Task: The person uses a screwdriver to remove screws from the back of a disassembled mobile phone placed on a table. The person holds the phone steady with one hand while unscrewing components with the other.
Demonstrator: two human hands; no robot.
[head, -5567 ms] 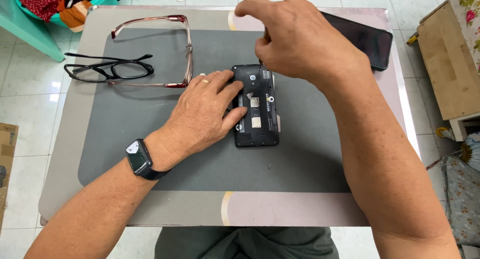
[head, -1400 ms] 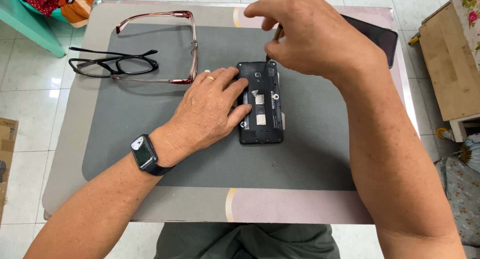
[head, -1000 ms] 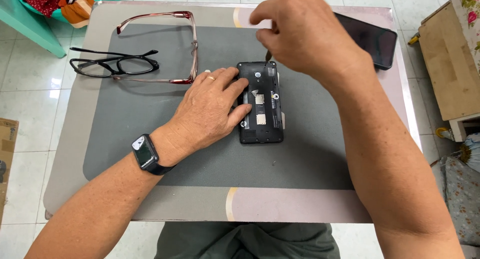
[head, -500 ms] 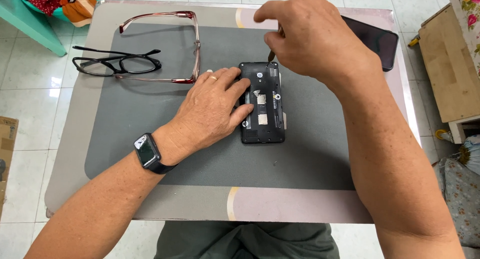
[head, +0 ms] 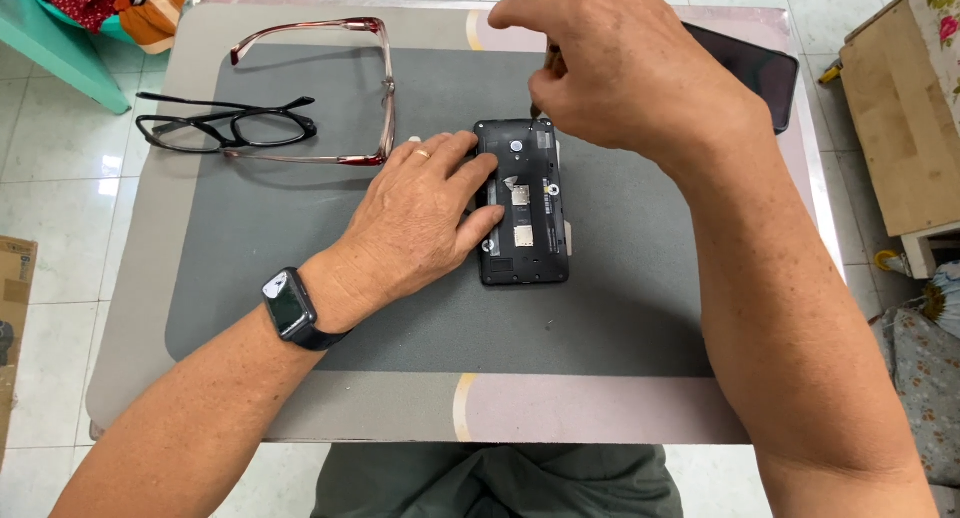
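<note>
A black phone [head: 530,206] with its back cover off lies on a grey work mat [head: 300,258], its inner parts showing. My left hand [head: 425,213] lies flat on the mat and presses on the phone's left edge. My right hand [head: 630,63] hovers over the phone's top end, fingers closed on a thin screwdriver [head: 541,88] whose tip touches the phone's top right corner. A dark watch [head: 288,308] sits on my left wrist.
Red-framed glasses [head: 372,88] and black-framed glasses [head: 225,128] lie at the mat's far left. A second dark phone [head: 755,73] lies at the far right of the small table [head: 600,413]. A wooden box [head: 895,108] stands on the tiled floor to the right.
My right hand has shifted a little over the phone's top end while keeping the screwdriver there. My left hand has stayed on the phone's left edge.
</note>
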